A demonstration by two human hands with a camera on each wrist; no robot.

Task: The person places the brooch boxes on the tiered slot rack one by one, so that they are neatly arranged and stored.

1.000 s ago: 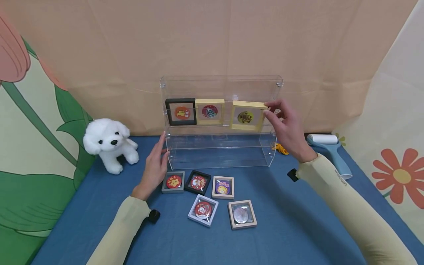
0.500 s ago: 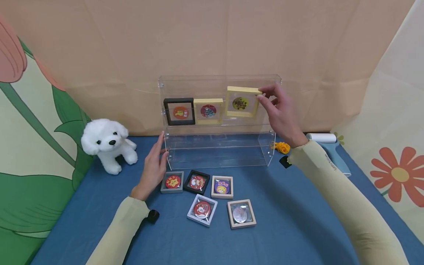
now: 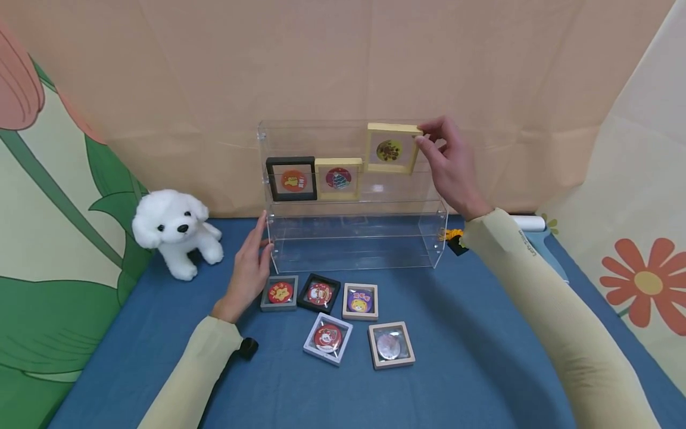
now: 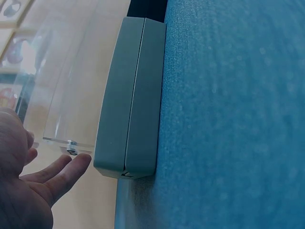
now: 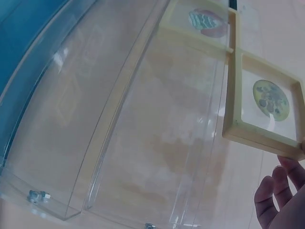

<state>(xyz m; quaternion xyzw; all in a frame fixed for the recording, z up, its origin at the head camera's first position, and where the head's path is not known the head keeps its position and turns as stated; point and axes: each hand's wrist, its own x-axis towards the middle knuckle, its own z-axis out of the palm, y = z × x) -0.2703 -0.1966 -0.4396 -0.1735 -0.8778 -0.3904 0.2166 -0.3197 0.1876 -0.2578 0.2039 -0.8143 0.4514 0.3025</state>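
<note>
My right hand (image 3: 452, 170) pinches the right edge of a pale yellow display frame (image 3: 389, 151) holding a round yellow-green badge. In the head view the frame is level with the upper part of a clear acrylic display rack (image 3: 354, 253). The right wrist view shows that frame (image 5: 269, 100) beside another yellow frame (image 5: 200, 24). On the rack, a black frame (image 3: 293, 180) with an orange badge stands next to a yellow frame (image 3: 339, 179) with a red badge. My left hand (image 3: 245, 274) touches the rack's left side, its fingers extended. A grey frame (image 4: 131, 95) lies close by that hand.
In front of the rack lie a black frame (image 3: 319, 294), a beige frame (image 3: 360, 301) with a purple picture, a white frame (image 3: 328, 338) and another beige frame (image 3: 392, 346). A plush white dog (image 3: 179, 232) sits left. A lint roller (image 3: 543, 241) and orange item (image 3: 452, 234) are right.
My right hand has lifted the yellow frame with the yellow-green badge from beside the other yellow frame up toward the rack's top. My left hand has stayed at the rack's left side.
</note>
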